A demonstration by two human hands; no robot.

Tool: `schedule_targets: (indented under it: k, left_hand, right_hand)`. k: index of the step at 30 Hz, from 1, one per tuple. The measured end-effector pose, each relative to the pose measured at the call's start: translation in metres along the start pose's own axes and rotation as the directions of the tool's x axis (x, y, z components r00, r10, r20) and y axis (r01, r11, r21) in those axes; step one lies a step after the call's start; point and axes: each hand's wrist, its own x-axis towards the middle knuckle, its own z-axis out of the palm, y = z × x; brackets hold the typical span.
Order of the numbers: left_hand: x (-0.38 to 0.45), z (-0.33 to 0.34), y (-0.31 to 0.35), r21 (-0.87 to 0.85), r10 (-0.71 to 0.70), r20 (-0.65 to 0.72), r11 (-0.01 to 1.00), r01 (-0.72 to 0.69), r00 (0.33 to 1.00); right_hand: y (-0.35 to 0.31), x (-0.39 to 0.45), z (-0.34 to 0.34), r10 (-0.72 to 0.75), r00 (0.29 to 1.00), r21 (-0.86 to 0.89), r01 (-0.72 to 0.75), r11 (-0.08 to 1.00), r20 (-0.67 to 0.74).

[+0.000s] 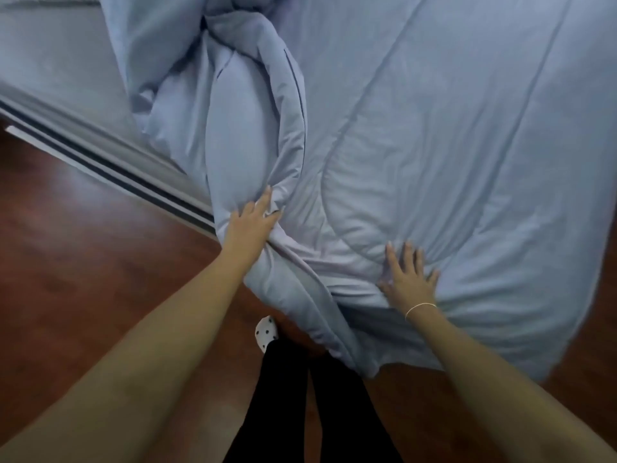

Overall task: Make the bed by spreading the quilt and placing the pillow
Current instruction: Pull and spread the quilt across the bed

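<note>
Forearms fill the near field, both bare, with black-clad legs and one dotted sock [266,332] on the red-brown wood floor [83,262] below them. I note a thin bracelet [420,309] on the right wrist.

Left hand [248,225]: grip is closed on a bunched fold of the quilt [434,162], fingers pinched into the cloth at its near edge. Right hand [409,279]: grip wide, palm flat and fingers spread, pressing the quilt surface; it holds nothing.

Quilt: pale blue, soft, padded, with curved stitched channels. Right of and beyond the right hand it lies mostly flat across the bed. Directly beyond the left hand a thick rolled ridge runs away from me, long axis near to far. Left of that ridge, bare sheet [50,61] and the grey bed frame rail [100,155] show.

Judgement: the ridge must be drawn leftward; the left hand is nearer and already on it. No pillow visible.
</note>
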Motion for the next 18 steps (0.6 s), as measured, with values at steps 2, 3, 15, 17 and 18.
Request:
schedule_targets:
  k: [2, 3, 15, 17, 18]
  left_hand:
    - [-0.026, 0.02, -0.022, -0.033, 0.028, 0.035, 0.999, -0.027, 0.999]
    - [-0.041, 0.031, -0.033, -0.043, 0.043, 0.042, 0.998, -0.041, 0.998]
    - [-0.106, 0.065, -0.072, -0.016, -0.233, 0.366, 0.966, 0.256, 0.901]
    - [-0.092, 0.05, -0.069, -0.068, -0.15, 0.134, 0.985, 0.16, 0.98]
    - [-0.084, 0.041, -0.067, -0.117, -0.098, 0.059, 0.988, 0.104, 0.993]
  right_hand:
    - [-0.006, -0.01, 0.012, -0.003, 1.0, 0.003, 0.003, 1.0, -0.012]
    - [-0.01, -0.017, 0.02, -0.006, 1.0, 0.01, 0.006, 1.0, -0.023]
    - [-0.031, -0.063, 0.048, -0.037, 0.993, -0.074, 0.046, 0.996, 0.112]
    - [-0.041, -0.064, 0.039, -0.029, 0.999, -0.022, 0.03, 0.999, 0.025]
    - [-0.048, -0.065, 0.033, -0.034, 0.999, -0.011, 0.034, 0.999, -0.015]
